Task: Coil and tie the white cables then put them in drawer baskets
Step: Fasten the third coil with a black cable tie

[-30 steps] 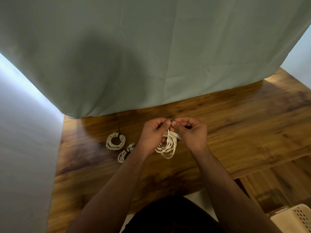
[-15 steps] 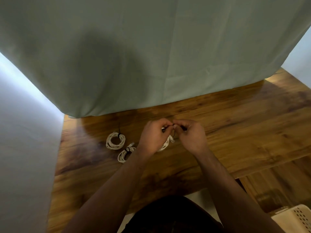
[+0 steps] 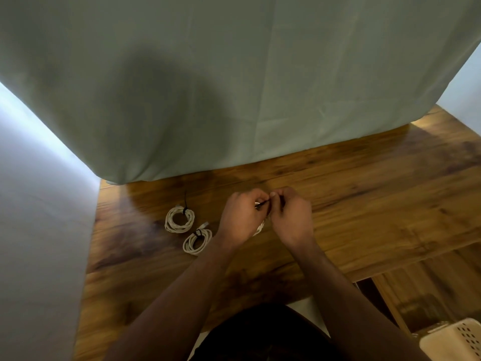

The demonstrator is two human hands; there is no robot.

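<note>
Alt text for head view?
Left hand and right hand meet over a wooden table, pinching a black tie on a mostly hidden white cable bundle. A far coil and near coil, both tied, lie left; cream basket bottom right.

A wooden table [image 3: 364,204] with a glossy, dark-streaked brown top carries 2 coils of white cable, both left of its middle. The farther coil [image 3: 179,228] is a round ring bound by a black tie [image 3: 185,211] whose loose end points toward the far edge. The nearer coil [image 3: 205,238] lies just beside it, not touching, cinched the same way. A pale green cloth [image 3: 234,100] meets the tabletop along its far side.
</note>
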